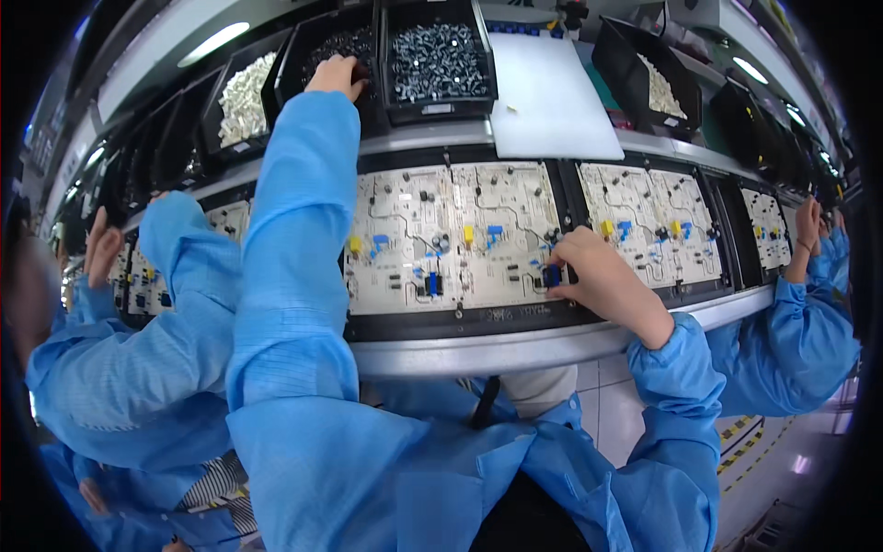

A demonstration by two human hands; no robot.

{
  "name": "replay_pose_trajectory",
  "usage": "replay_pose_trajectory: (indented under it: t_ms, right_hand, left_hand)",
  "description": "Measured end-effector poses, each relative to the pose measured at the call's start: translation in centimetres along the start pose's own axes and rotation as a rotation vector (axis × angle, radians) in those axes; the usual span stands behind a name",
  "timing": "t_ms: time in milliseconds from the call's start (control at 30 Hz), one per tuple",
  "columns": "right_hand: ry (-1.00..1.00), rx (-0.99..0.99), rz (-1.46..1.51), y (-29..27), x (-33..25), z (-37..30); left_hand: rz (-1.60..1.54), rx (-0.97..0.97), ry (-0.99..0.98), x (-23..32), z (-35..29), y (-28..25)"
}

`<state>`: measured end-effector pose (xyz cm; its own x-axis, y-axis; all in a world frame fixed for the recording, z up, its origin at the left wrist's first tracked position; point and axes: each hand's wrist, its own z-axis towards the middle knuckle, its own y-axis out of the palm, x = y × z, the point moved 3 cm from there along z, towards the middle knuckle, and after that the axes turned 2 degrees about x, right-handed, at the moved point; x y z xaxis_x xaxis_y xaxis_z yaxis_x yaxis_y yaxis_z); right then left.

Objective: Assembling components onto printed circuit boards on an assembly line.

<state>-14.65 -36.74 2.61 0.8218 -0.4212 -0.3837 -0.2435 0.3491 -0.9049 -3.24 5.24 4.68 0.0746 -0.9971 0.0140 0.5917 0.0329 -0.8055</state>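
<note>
1. Head view, L hand: we see our L hand [335, 77] stretched fwd, bent over the near edge of a black bin [292, 70] w/ small dark pcs. Its fingertips are hidden, so we can't tell if it grips anything.
2. Head view, R hand: our R hand [602, 274] pinches a dark blue comp. [552, 275] btwn thumb & fingers. The comp. is at the lower R corner of a white circuit bd. [506, 198]; we can't tell if it's fully seated.
3. Just L of that, we see another bd. [377, 299] w/ a similar blue part [432, 283] standing near its lower edge.
4. Behind the bds., we have a bin of dark grey parts [437, 63] next to our L hand's bin, then a white sheet [556, 110] to its R.
5. Nearby, co-workers in blue sleeves sit/stand either side: one sleeve [138, 377] L, one hand [808, 225] R.
</note>
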Motion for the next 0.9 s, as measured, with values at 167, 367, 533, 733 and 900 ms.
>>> replay_pose_trajectory:
  t_ms: [167, 367, 533, 733, 900]
  right_hand:
    - [-0.040, -0.224, -0.041, -2.4, 0.1, 2.9]
    - [-0.344, 0.263, -0.237, -6.8, 3.1, 19.4]
    - [-0.169, 0.151, -0.555, -2.7, 5.2, 28.8]
    - [-0.293, 0.206, -0.737, 0.3, 4.5, 30.2]
    - [-0.240, 0.151, -0.698, -0.4, 7.3, 32.3]
  left_hand:
    - [-0.091, -0.047, -0.088, 1.1, -0.1, -1.0]
    - [-0.110, -0.101, -0.142, -1.2, 1.2, 2.1]
    - [-0.280, 0.219, -0.122, -1.9, 0.5, 2.5]
    - [-1.644, -0.425, -0.209, 0.4, 0.7, 6.2]
    - [-0.629, -0.227, -0.147, 12.5, -11.8, -6.7]
